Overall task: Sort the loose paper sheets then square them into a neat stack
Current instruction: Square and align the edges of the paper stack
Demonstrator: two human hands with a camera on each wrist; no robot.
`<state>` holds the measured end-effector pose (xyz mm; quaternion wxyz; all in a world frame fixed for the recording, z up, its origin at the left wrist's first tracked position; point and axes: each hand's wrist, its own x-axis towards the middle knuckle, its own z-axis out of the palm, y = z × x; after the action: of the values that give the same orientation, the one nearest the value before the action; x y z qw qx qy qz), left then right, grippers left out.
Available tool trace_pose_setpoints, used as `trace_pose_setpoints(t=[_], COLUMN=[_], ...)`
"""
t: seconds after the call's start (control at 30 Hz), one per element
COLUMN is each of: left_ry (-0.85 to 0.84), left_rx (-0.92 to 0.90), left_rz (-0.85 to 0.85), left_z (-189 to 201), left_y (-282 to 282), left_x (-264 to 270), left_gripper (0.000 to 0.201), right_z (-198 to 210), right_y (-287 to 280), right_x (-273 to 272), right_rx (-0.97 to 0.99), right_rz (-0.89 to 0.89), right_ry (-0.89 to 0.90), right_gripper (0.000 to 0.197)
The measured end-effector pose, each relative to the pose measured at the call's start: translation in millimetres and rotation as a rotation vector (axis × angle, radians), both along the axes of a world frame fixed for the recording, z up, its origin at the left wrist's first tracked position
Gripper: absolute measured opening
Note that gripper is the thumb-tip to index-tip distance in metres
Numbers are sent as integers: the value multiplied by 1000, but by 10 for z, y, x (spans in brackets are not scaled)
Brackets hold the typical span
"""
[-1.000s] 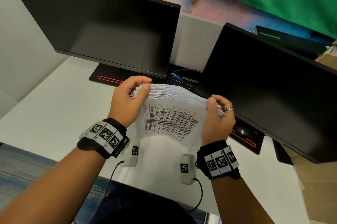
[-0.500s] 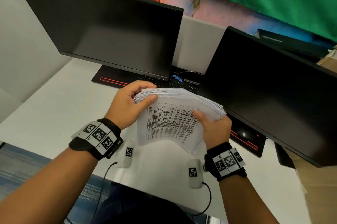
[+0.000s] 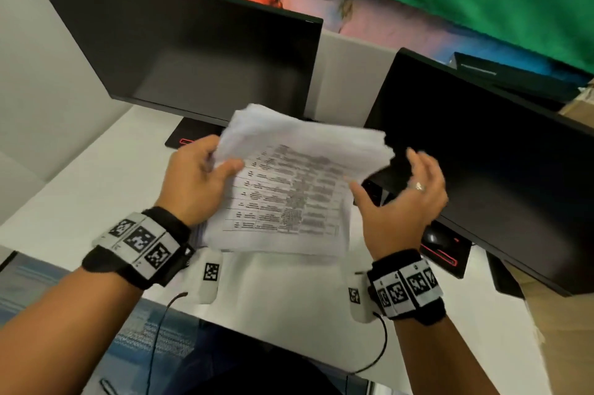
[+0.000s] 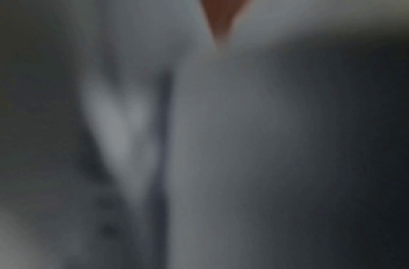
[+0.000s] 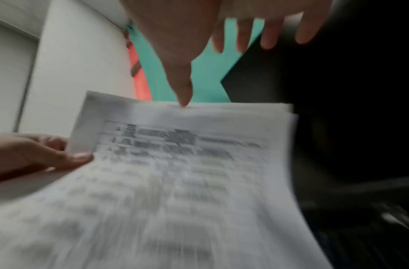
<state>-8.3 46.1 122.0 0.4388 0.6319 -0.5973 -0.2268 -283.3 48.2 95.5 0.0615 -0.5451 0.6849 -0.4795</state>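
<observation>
Nearest, the left hand [image 3: 196,184] pinches the near-left edge of the sheets [image 3: 289,189], thumb on top and fingers [image 3: 210,158] curled beneath, so the whole bundle hangs from that one grip above the desk [image 3: 80,176]. The printed top page faces up, and the bundle bows downward toward the person. To the right of the sheets the right hand [image 3: 401,198] is off the paper, its fingers [image 5: 242,38] spread and straight; in the right wrist view the thumb tip looks to touch the sheets' far edge, though blur makes contact uncertain. Beyond the sheets, the far edges fan unevenly, and two dark monitors [image 3: 193,50] stand behind.

The risk is in the one-sided hold: with only a pinch at one edge, the loose lower pages could slip and spill onto the desk, or the fan could widen. A late or off-centre catch by the right hand may crumple a corner.
</observation>
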Motion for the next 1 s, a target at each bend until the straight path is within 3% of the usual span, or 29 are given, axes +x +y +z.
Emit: trace_pose_setpoints(t=[0.1,0.2,0.3,0.4,0.5,0.6,0.67,0.77,0.87,0.93,1.0], left_ry=[425,833,1097,1222,1230,1177,1073,794,587,440,424], left_rx=[3,-71,-22,84,248,364,384,424,372,243,121], left_rz=[138,162,145,32,-111,-27,-20,-222,-345,-256,-155], left_z=[-66,-96,-167,-320,-489,-595,-624,-546,-416,-367,-343], left_y=[18,6,-43,-46,5,21,-15,-131,-246,-306,-298], left_x=[136,82,-96,-223,-233,-88,90,196,-32,-195,-325], left_gripper=[18,27,35,43,42,43,57,87,67,42,28], right_z=[-319,-318,-132,45,130,95,73,38,-18,-32,-15], right_y=[71,-2,-147,-218,-152,-61,4,99,125,99,88], right_x=[-29,70,295,430,374,195,61,-112,-168,-177,-204], right_rx=[240,333,207,99,167,155,150,161,246,244,185], right_rz=[-59,182,371,297,165,182,231,342,386,375,349], right_ry=[-343,-869,-1365,-1591,-1473,-1335,-1220,-1072,-839,-787,-748], right_gripper=[109,119,90,58,48,41,38,34,24,23,22])
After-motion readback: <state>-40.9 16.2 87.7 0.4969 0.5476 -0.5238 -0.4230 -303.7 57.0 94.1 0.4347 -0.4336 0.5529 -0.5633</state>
